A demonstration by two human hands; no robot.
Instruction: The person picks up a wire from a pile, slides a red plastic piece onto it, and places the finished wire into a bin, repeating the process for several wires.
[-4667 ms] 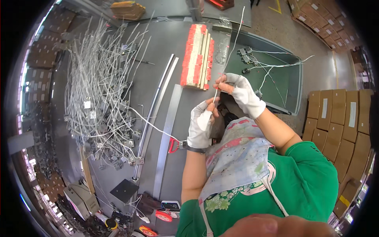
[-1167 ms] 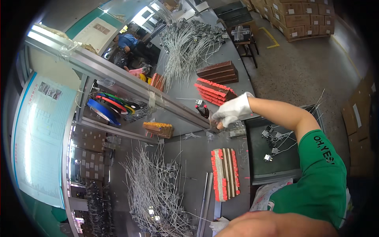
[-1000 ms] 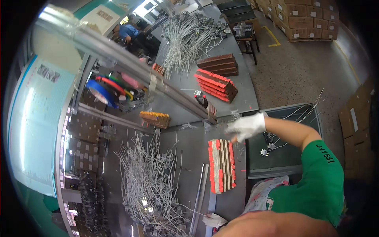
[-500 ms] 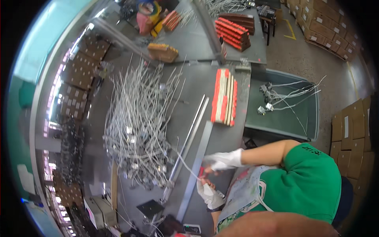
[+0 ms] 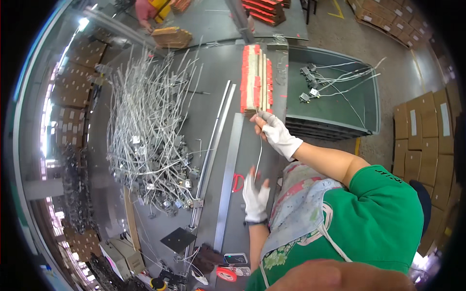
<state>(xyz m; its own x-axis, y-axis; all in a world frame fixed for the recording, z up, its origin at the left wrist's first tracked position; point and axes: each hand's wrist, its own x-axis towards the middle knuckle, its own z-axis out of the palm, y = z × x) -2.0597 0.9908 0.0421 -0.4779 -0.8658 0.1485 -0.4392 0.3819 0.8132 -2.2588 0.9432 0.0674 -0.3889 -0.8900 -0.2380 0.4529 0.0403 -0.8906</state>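
Observation:
My right hand [image 5: 275,134], in a white fingertip-less glove, is at the near end of a stack of cream and red strips [image 5: 257,80]. Its fingers are pinched on a thin white cable [image 5: 259,153], which runs down toward my left hand. Lower on the table, my left hand [image 5: 255,196], gloved the same way, has thumb and fingers apart. Blur hides whether the cable's lower part touches its fingers. Red-handled scissors [image 5: 238,183] lie beside it, next to a long flat metal bar [image 5: 229,182].
A big heap of white cables with grey connectors [image 5: 150,140] covers the table's left side, beside metal rails [image 5: 213,140]. Several cables lie in a green bin [image 5: 335,109] at the right. A black square plate [image 5: 178,239], phone [image 5: 235,258] and red tape roll [image 5: 226,274] are near the bottom.
My hands have come apart: the right has moved up to the strip stack, the left has stayed lower. A red item between them is gone from the hands; red scissors now lie on the table.

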